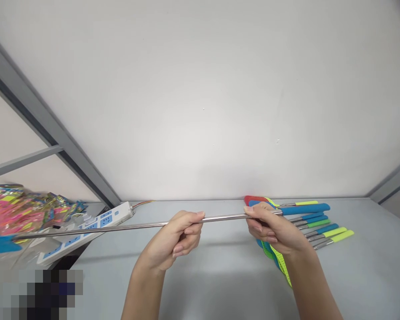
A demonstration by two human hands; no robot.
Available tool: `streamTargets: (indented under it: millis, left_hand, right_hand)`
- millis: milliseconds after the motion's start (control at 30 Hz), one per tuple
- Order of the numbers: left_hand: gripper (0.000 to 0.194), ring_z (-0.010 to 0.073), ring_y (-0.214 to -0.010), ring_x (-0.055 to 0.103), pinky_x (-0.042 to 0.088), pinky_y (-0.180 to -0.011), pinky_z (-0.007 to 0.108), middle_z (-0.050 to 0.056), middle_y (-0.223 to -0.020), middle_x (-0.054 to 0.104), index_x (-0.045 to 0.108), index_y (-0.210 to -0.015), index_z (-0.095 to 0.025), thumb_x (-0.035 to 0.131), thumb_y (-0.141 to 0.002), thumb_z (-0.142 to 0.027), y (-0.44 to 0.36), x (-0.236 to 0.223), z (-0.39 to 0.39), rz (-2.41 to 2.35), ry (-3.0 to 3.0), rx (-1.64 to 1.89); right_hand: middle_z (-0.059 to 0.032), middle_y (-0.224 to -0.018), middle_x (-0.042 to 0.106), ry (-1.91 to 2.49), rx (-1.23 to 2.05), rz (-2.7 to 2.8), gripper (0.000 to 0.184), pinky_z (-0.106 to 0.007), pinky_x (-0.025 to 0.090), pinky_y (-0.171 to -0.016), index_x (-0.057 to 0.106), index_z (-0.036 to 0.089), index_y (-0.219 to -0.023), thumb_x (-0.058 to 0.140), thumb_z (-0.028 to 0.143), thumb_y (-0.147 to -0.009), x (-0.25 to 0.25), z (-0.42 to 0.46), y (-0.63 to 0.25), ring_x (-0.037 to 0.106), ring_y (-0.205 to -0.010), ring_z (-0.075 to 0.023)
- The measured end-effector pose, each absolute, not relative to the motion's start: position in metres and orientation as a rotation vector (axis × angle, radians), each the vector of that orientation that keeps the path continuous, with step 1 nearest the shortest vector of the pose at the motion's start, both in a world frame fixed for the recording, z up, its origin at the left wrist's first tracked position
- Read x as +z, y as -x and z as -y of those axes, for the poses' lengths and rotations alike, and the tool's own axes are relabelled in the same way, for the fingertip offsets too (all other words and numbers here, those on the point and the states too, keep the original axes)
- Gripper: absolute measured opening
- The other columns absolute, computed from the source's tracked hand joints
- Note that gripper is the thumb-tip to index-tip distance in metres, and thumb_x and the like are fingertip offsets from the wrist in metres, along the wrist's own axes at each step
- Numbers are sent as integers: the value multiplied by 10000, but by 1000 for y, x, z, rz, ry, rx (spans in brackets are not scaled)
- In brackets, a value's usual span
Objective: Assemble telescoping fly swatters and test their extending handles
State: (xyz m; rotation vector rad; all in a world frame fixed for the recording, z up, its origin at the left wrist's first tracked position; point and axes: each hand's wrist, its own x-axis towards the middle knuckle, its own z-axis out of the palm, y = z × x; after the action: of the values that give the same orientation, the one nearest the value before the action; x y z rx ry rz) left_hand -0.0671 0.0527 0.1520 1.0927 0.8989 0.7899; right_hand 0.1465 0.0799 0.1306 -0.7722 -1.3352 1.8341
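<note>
A telescopic fly swatter (223,218) with a blue handle is drawn out long and held nearly level across the view. My left hand (182,235) pinches the middle of its metal shaft between thumb and fingers. Close to the blue handle, my right hand (273,226) grips the same shaft. Its blue head runs out of view at the left edge, so only part shows. Behind and beneath my right hand, several shorter fly swatters (333,230) with blue, green and yellow handles lie on the table, their colourful heads partly hidden by my hand and wrist.
A white power strip (122,214) with blue sockets and plugs lies on the left of the grey table (220,284). Beyond it is a heap of shiny plastic packets (20,209). A pale panel (200,98) stands at the back, with grey metal framing (83,164) on the left.
</note>
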Motion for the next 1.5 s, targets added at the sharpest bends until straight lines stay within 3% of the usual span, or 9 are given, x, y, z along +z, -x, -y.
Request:
streamTargets:
  millis: [1500]
  left_hand:
    - [404,33,-298,111,151,-436,246,-93,-284,168,222,-466,-174,395,-795,-332,69,143,-60,-946,-1048,778]
  right_hand:
    - [92,-335,170,753,1839,1326,397,-203,69,-346,379,144,-432,458,318,-780,119,-88,-158,111,-324,-27]
